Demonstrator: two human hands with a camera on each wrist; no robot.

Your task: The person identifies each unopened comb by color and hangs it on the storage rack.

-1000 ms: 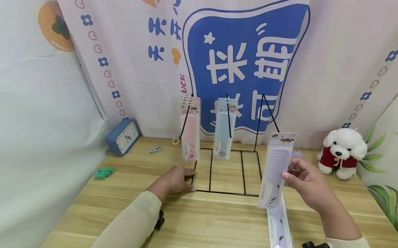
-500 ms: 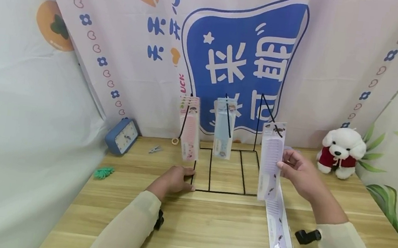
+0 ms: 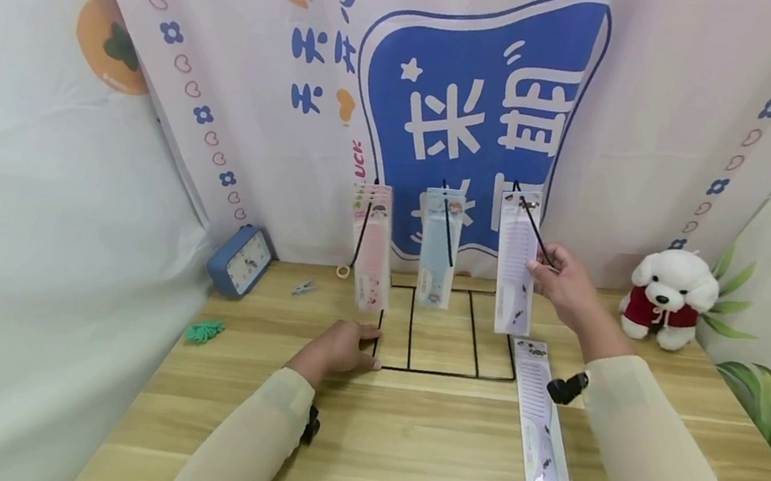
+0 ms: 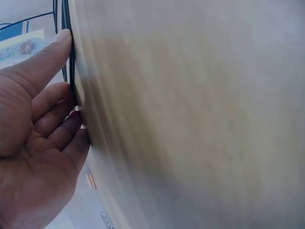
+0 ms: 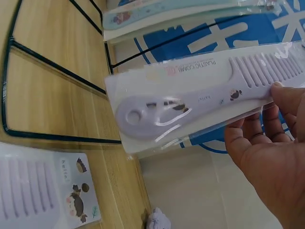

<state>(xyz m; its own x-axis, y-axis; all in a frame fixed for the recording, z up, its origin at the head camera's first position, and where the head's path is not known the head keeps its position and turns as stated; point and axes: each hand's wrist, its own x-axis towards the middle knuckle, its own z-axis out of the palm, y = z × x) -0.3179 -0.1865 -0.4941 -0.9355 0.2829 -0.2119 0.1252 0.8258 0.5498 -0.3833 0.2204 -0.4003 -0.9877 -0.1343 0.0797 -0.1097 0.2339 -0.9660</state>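
Note:
My right hand [image 3: 567,287] pinches the edge of a purple comb in a clear-fronted pack [image 3: 518,266], thumb in front and fingers behind. The pack hangs upright at the right hook [image 3: 534,226] of a black wire rack [image 3: 441,374], the hook passing in front of its top card. A second packed purple comb [image 3: 540,423] lies on the table at the rack's front right corner. My left hand [image 3: 340,348] rests at the rack's front left corner, with thumb and fingers touching the base wire [image 4: 71,62]. Pink comb packs [image 3: 372,259] and blue comb packs [image 3: 438,255] hang from the other hooks.
A blue clock [image 3: 241,260], a small clip [image 3: 304,287] and a green tangle [image 3: 204,330] are on the table at left. At the right stands a white toy dog [image 3: 670,298] in red. A printed curtain [image 3: 661,147] hangs close behind the rack.
My right hand has moved up and away from me with the purple comb pack, bringing its top farther back along the right hook. The left hand has stayed at the rack's corner.

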